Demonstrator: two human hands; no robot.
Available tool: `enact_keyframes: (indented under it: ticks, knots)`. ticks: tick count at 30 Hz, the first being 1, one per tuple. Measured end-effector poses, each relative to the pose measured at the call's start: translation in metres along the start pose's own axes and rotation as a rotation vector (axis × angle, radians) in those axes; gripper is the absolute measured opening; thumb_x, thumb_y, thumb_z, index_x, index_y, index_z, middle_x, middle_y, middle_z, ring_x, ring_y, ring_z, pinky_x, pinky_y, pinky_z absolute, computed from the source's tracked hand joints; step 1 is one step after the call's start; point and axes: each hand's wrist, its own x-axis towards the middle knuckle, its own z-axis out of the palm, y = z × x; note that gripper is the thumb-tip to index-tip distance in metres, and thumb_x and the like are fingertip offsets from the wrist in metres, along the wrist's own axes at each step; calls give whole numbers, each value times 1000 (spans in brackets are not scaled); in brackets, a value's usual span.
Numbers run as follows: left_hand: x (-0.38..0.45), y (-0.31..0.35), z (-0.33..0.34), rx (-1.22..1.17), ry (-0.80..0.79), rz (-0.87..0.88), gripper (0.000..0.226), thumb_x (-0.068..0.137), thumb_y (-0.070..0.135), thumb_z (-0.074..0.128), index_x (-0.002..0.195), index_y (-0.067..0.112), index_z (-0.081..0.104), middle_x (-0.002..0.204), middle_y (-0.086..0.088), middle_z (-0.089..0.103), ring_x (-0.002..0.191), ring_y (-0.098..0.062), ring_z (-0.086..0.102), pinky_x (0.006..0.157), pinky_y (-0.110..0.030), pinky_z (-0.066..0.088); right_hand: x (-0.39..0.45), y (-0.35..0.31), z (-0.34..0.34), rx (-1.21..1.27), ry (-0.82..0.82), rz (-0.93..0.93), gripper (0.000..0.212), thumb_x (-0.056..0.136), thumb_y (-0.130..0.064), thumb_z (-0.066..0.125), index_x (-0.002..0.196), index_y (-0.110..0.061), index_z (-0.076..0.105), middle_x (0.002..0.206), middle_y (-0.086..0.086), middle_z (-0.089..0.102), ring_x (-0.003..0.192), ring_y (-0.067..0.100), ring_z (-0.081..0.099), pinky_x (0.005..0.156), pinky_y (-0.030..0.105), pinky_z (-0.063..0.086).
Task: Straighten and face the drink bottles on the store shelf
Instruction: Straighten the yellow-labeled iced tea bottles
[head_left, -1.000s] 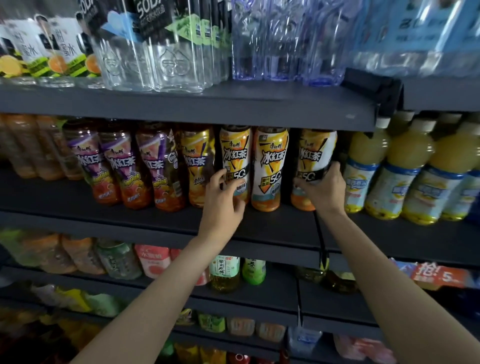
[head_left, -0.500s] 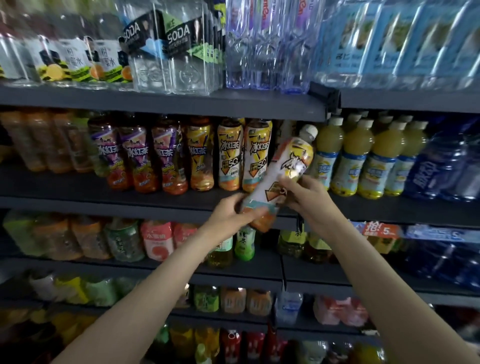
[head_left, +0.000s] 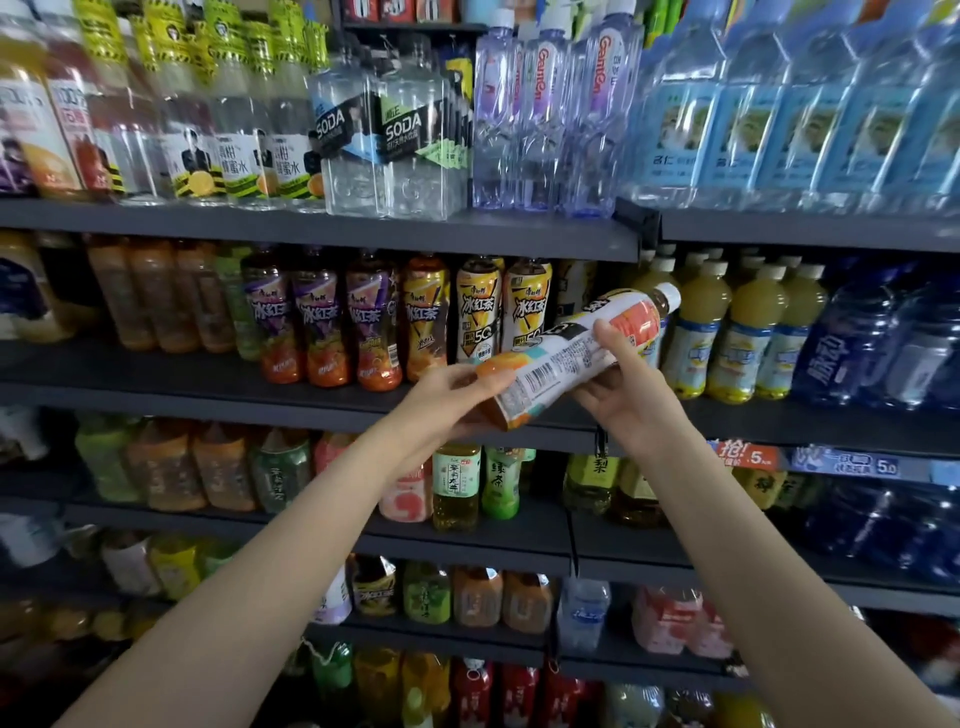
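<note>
We hold the plastic iced-tea bottle with the yellow, orange and white label (head_left: 571, 353) off the shelf, tilted almost flat in front of the second shelf, white cap up and to the right, base down and to the left. Its barcode and small print face us, so the front of the label points away; we judge that the bottle is out so it can be turned and checked before it goes back facing forward.

Our left hand (head_left: 447, 400) has its grip clamped round the base end, fingers curled over the bottom of the label. Our right hand (head_left: 623, 389) cradles the body from below, thumb pressed across the label near the middle, so this grip is also closed on the bottle. Two hands at opposite ends make it easy to spin the bottle about its long axis.

Just behind it, two matching yellow iced-tea bottles (head_left: 501, 312) stand upright with their logos forward. To their right there is a dark gap in the row, likely the slot this bottle belongs in. Further left stand purple-labelled tea bottles (head_left: 317, 322); to the right, pale yellow juice bottles with white caps (head_left: 743, 332). All sit on the dark grey metal shelf (head_left: 208, 374).
</note>
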Motion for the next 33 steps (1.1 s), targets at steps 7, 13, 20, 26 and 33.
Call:
enact_keyframes:
  ticks: [7,13,20,26,33]
  knots:
    - [3,6,10,751,253,617,65,65,26,84,118,19,48,119,5,49,109,-9,46,92,-26,41,2,0,2,-105,2,125,34,84,-30,69,106,-9,54,102,16,66,96,27,65,79,40,55]
    - [11,5,10,480,99,412,54,76,31,76,120,30,45,124,7,47,114,-10,49,92,-18,44,2,-8,-7,-44,18,-10,39,82,-19,72,115,-6,56,105,13,70,94,25,69,74,36,57]
    - [21,-3,8,485,-84,258,48,75,14,76,114,24,51,112,11,58,102,-1,57,92,-19,47,-4,-15,-20,-264,-118,-204,32,79,-2,70,108,-6,59,99,3,72,93,20,69,77,31,58]
    - [29,-15,23,626,-35,270,71,73,24,79,133,19,43,123,8,52,113,-7,50,90,-17,38,-3,-13,-26,-544,-266,-340,41,71,6,74,102,-15,58,102,3,70,98,18,67,78,27,55]
    - [37,-22,39,495,80,306,53,71,33,79,114,25,48,107,19,56,103,-3,54,78,-9,43,14,7,-14,-822,-233,-417,48,68,-9,83,110,-15,61,103,-1,71,96,13,67,84,34,56]
